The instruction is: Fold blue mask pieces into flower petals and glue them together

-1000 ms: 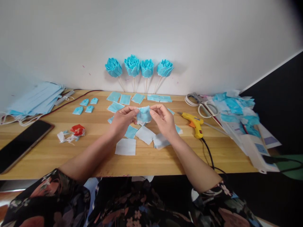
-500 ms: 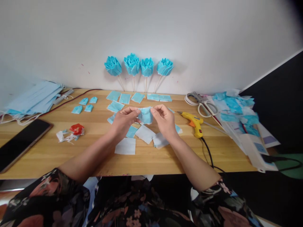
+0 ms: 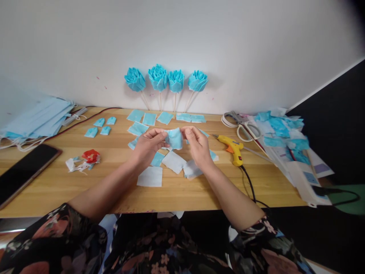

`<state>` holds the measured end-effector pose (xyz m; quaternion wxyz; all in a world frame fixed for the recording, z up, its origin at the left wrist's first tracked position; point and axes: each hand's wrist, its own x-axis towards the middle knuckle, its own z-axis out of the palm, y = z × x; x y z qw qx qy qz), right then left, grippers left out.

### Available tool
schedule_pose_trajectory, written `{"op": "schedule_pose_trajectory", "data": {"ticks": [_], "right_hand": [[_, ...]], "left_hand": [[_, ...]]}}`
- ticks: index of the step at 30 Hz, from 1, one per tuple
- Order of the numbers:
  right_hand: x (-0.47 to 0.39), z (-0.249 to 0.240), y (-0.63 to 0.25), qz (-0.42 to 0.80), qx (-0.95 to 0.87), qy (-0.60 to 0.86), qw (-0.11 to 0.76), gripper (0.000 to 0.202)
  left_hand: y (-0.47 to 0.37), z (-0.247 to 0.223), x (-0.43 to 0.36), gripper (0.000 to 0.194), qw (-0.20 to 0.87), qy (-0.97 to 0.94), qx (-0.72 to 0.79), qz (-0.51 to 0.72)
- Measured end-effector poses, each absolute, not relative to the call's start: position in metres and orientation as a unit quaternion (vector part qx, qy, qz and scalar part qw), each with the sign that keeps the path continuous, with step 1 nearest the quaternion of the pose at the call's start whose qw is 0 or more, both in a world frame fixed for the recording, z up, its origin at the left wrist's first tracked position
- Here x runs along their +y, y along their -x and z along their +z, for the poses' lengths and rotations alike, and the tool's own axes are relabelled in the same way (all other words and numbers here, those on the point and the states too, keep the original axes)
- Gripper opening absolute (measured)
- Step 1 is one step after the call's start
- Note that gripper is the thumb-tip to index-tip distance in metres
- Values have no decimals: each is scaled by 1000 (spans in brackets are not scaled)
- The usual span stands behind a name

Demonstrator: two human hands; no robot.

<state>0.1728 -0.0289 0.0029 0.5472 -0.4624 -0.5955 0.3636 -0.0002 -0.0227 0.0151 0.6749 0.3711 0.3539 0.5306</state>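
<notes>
A small light-blue piece of mask fabric (image 3: 174,139) is held up in front of me, above the table. Its left edge is pinched between the thumb and fingers of my left hand (image 3: 148,144). At the upper right edge, my right hand (image 3: 196,144) has its thumb and fingers closed on the fabric; the exact contact is partly hidden. Below my hands lie loose cut pieces, among them a pale rectangle (image 3: 149,176) and another pale piece (image 3: 173,161). More blue rectangles (image 3: 149,119) are spread behind, some partly covered by my hands.
Blue fabric flowers (image 3: 157,78) on sticks lean against the wall. To the right are a yellow glue gun (image 3: 235,148), scissors (image 3: 248,129) and fabric scraps (image 3: 281,127). On the left are stacked masks (image 3: 40,118), small folded petals (image 3: 99,122), a red scrap (image 3: 91,156) and a phone (image 3: 25,171).
The right edge of the fabric has turned, and my right thumb has shifted slightly to the right along it. My left hand keeps its pinch. The whole view has drifted slightly.
</notes>
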Motion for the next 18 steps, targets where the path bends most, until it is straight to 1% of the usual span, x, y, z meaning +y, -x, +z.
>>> {"op": "schedule_pose_trajectory", "data": {"ticks": [4,6,18], "right_hand": [[-30,7,-171,354,-602,473,538,22],[-31,8,-170,341,-601,476,544,20],[-31,2,-169,332,-584,483,561,21]], "left_hand": [[-1,14,-23,24,681,-374,335,533],[-2,13,-22,24,682,-372,329,536],[-1,9,-23,22,654,-391,334,555]]}}
